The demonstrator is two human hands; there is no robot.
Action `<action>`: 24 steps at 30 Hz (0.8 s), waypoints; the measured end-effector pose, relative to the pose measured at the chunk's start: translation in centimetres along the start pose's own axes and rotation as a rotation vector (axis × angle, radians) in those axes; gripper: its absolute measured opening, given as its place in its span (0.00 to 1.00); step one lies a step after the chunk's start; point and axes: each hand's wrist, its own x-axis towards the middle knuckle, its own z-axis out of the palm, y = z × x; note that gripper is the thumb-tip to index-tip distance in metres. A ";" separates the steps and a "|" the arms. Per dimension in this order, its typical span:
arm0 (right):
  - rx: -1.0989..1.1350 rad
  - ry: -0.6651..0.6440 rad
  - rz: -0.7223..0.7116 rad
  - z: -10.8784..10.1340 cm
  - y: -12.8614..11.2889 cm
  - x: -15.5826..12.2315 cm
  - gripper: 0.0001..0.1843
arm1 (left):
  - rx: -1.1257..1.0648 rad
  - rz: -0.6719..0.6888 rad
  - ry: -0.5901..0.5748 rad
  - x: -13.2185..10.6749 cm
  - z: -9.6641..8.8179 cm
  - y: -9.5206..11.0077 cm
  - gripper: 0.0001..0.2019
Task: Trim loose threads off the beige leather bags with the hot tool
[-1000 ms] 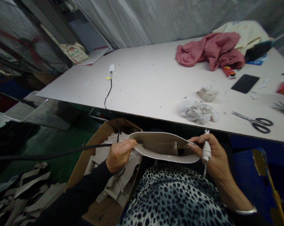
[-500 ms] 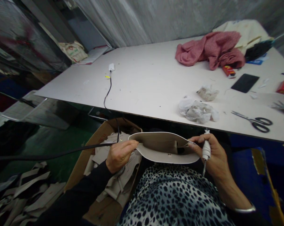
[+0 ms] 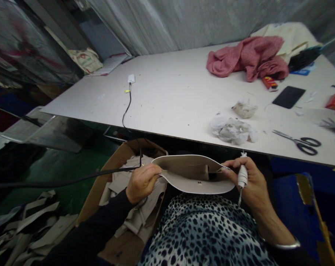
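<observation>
A beige bag (image 3: 184, 184) with pale edges is held over my lap, its mouth spread and facing up. Inside show a lining, a small pocket flap and a small metal fitting on the near wall. My left hand (image 3: 143, 181) pinches the bag's left end between thumb and fingers. At the right end, my right hand (image 3: 250, 183) grips the bag's edge. That same hand also keeps a white-wrapped tool handle (image 3: 243, 176) between its fingers; a thin shaft sticks out below. My fingers cover both corners of the bag.
Beneath my left arm, a cardboard box (image 3: 91, 195) holds beige pieces. A black cord (image 3: 127, 111) hangs over the edge of the white table (image 3: 162, 99). Scissors (image 3: 297, 142), crumpled plastic bags (image 3: 234, 130) and a pink cloth (image 3: 245, 59) lie on the table. Scraps (image 3: 42, 225) cover the floor.
My left hand has shifted very slightly left on the bag's end. The bag's near wall sits a touch lower. My right hand and the wrapped tool are almost unmoved.
</observation>
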 end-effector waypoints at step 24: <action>-0.004 -0.001 0.005 0.1 0.2 -0.1 0.18 | -0.007 -0.109 0.065 0.1 0.2 0.0 0.07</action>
